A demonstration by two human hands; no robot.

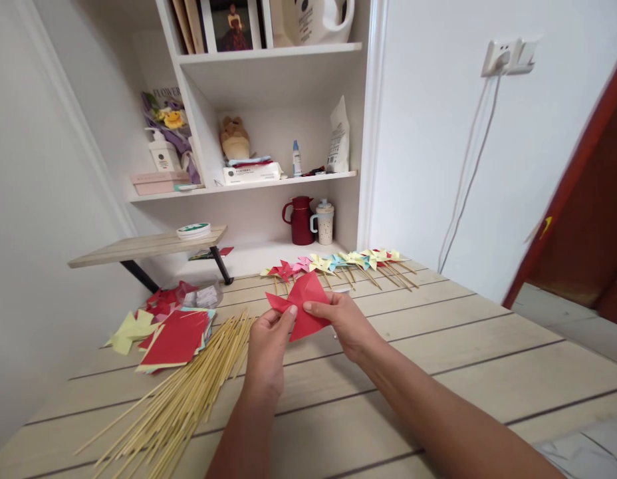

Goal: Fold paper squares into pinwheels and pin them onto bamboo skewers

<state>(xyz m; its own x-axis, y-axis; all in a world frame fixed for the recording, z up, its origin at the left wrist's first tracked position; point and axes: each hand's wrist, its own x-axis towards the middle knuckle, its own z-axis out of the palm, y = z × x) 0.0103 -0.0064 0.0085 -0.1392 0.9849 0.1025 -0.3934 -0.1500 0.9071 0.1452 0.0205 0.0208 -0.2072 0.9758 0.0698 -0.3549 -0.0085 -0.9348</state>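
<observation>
Between my two hands, above the table, is a red paper pinwheel (308, 301) with pointed, partly folded blades. My left hand (269, 339) pinches its left side, the thumb pressed near the centre. On the right side my right hand (346, 322) grips it, thumb on the front and fingers behind the paper. The fingers behind are partly hidden. Beyond it lies a row of finished paper pinwheels (321, 264) on sticks, in red, pink, yellow and blue. A bundle of thin wooden sticks (193, 392) lies left of my left hand.
Stacked coloured paper squares (173, 338) lie at left, beside yellow cut paper (131, 330) and a clear plastic box (203, 295). A small raised stand (149, 245) is behind them. At the back, a dark red jug (302, 221) and a cup (325, 223) stand under the shelves.
</observation>
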